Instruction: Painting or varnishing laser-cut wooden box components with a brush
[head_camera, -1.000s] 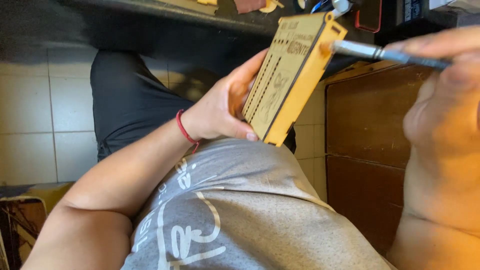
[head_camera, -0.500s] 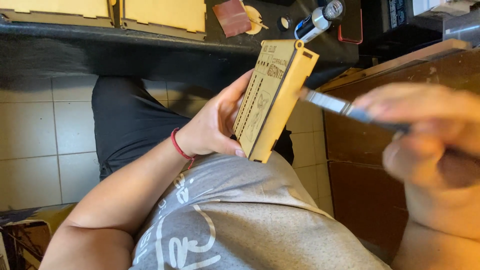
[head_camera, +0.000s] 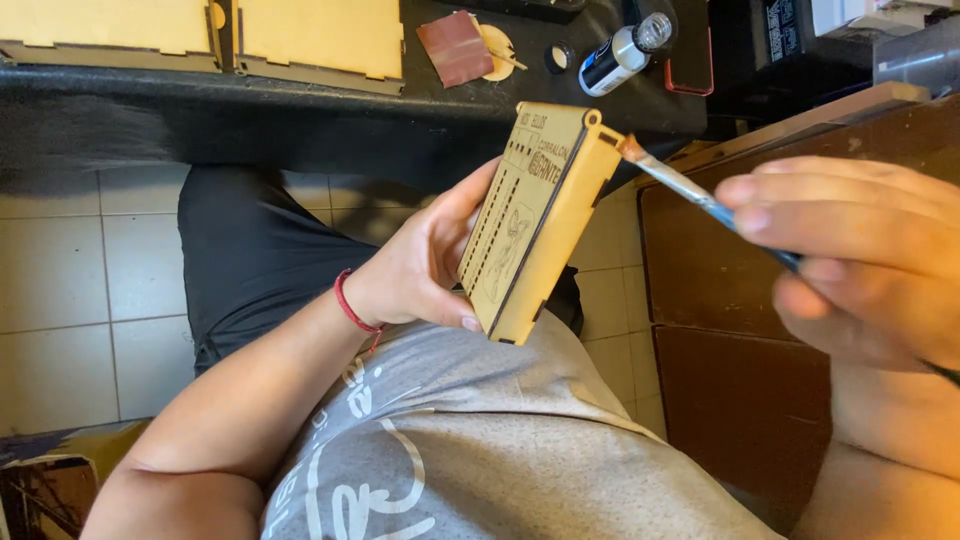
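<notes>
Left hand fingers closed round engraved wooden box. Right hand fingers pinch brush, tip touching box's upper corner. Small bottle lies on table above box.

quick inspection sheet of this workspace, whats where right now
surface: black worktop across the top, things lying on it
job's things: flat laser-cut wooden box with engraved face; thin paintbrush, tip at the box's upper corner
clutter: two larger wooden panels, brown sanding pad, small round wooden disc, small bottle lying down
grippers: left hand holds the box; right hand holds the paintbrush
cables: nothing seen
surroundings: tiled floor, dark wooden cabinet at right
</notes>
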